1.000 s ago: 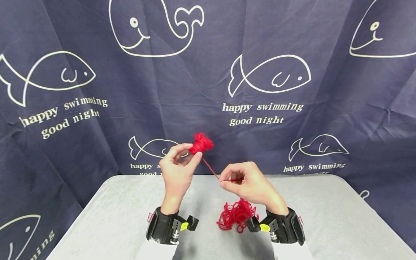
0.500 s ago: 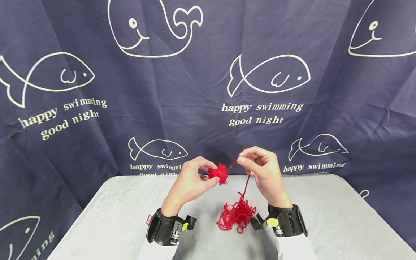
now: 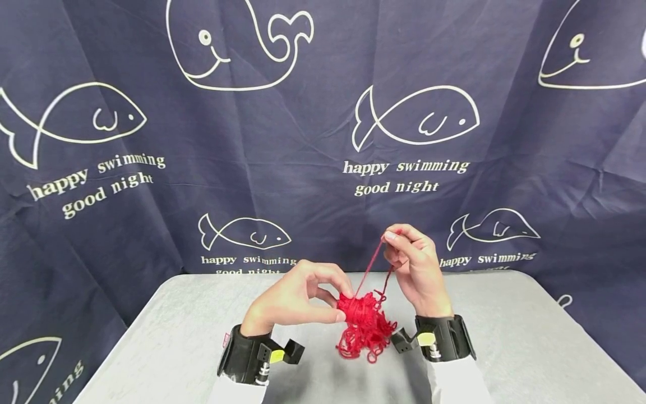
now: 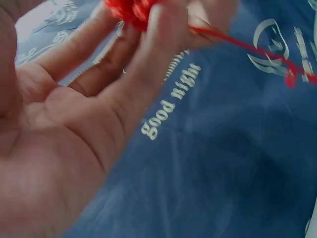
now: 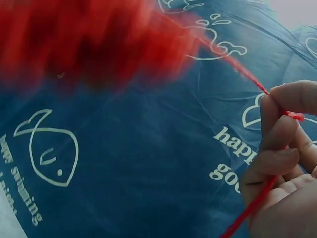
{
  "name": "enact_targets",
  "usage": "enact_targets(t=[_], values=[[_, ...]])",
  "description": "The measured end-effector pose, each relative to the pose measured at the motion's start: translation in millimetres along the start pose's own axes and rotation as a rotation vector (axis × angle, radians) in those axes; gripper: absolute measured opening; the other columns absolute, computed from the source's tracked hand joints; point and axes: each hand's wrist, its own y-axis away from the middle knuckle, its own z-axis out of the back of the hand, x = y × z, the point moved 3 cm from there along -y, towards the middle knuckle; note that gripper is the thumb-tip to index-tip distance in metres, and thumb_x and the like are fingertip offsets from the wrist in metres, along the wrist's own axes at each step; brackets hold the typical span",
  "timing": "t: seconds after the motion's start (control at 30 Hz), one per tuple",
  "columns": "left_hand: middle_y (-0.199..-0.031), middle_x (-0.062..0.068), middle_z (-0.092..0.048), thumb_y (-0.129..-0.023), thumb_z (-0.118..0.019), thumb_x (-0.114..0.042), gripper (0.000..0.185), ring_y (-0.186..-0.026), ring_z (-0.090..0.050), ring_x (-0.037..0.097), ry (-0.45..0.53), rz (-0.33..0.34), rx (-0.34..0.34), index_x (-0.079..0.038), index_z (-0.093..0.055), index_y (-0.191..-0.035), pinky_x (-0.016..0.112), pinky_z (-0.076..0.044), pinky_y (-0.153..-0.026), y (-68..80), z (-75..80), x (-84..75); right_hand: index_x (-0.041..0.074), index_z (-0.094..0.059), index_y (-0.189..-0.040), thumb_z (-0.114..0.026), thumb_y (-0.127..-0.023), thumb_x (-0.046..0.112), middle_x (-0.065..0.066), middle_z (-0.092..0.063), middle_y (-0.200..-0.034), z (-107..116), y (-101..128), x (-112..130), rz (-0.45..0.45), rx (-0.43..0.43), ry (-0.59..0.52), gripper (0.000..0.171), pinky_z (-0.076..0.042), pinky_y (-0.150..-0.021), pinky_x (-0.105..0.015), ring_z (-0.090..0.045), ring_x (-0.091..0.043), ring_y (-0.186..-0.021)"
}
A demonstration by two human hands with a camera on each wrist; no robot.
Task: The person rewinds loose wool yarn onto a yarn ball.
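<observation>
My left hand [image 3: 308, 292] pinches a small wound ball of red yarn [image 3: 350, 304] between thumb and fingers, low over the grey table [image 3: 166, 336]. The left wrist view shows that ball [image 4: 131, 10] at my fingertips [image 4: 163, 20]. A loose red strand [image 3: 370, 264] runs from the ball up to my right hand [image 3: 411, 264], which pinches it between thumb and forefinger above and to the right. The same pinch on the strand [image 5: 292, 115] shows in the right wrist view. A tangled heap of red yarn [image 3: 368, 336] lies on the table just below the ball.
A dark blue cloth [image 3: 323, 140] printed with white fish, whales and words hangs behind the table and drapes past its far edge. Black wrist-worn cameras [image 3: 252, 356] sit on both forearms. Grey tabletop stretches left and right of the hands.
My left hand came down from chest height to just above the yarn heap, carrying the ball. My right hand rose and drew the strand upward.
</observation>
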Motion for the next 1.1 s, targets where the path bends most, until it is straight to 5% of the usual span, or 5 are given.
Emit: enact_targets(t=[0.17, 0.37, 0.77, 0.9, 1.1], values=[[-0.104, 0.015, -0.063, -0.079, -0.073, 0.014, 0.026, -0.099, -0.061, 0.021, 0.204, -0.188, -0.037, 0.004, -0.066, -0.102, 0.050, -0.061, -0.081, 2.2, 4.6, -9.8, 0.007, -0.074, -0.089, -0.059, -0.093, -0.012, -0.003, -0.071, -0.079, 2.3, -1.5, -5.7, 0.009, -0.047, 0.106, 0.024, -0.016, -0.053, -0.028, -0.036, -0.012, -0.054], [-0.107, 0.005, -0.064, -0.080, -0.072, 0.012, 0.029, -0.102, -0.060, 0.018, 0.317, -0.377, -0.310, -0.006, -0.070, -0.103, 0.026, -0.055, -0.083, 3.7, 16.6, -13.0, 0.001, -0.074, -0.091, -0.074, -0.087, -0.004, 0.000, -0.070, -0.077, 0.8, -1.3, -13.3, -0.083, -0.029, 0.426, 0.006, -0.034, -0.050, -0.018, -0.047, -0.007, -0.056], [-0.106, 0.009, -0.060, -0.080, -0.059, 0.022, 0.034, -0.081, -0.066, 0.017, 0.529, -0.305, -0.867, -0.005, -0.071, -0.097, 0.027, -0.060, -0.079, 8.8, 31.5, -7.6, 0.005, -0.075, -0.090, -0.078, -0.085, 0.004, -0.003, -0.065, -0.072, -16.7, 5.8, -14.4, -0.128, 0.308, 0.819, 0.007, -0.041, -0.051, -0.023, -0.051, -0.010, -0.057], [-0.101, 0.010, -0.061, -0.078, -0.065, 0.023, 0.030, -0.081, -0.068, 0.017, 0.438, -0.282, -1.017, -0.003, -0.069, -0.093, 0.028, -0.061, -0.079, 8.8, 33.9, -5.4, 0.010, -0.075, -0.088, -0.078, -0.085, 0.002, -0.003, -0.062, -0.068, -24.3, 9.0, -10.3, -0.087, 0.391, 0.825, 0.009, -0.038, -0.046, -0.022, -0.048, -0.010, -0.054], [-0.099, 0.009, -0.064, -0.074, -0.071, 0.023, 0.022, -0.084, -0.069, 0.016, 0.034, -0.222, -1.104, 0.013, -0.062, -0.091, 0.025, -0.060, -0.073, 8.6, 33.7, -1.6, 0.013, -0.074, -0.088, -0.077, -0.085, 0.001, -0.002, -0.060, -0.067, -34.3, 14.0, 1.4, 0.013, 0.419, 0.803, 0.013, -0.039, -0.046, -0.026, -0.050, -0.015, -0.055]])
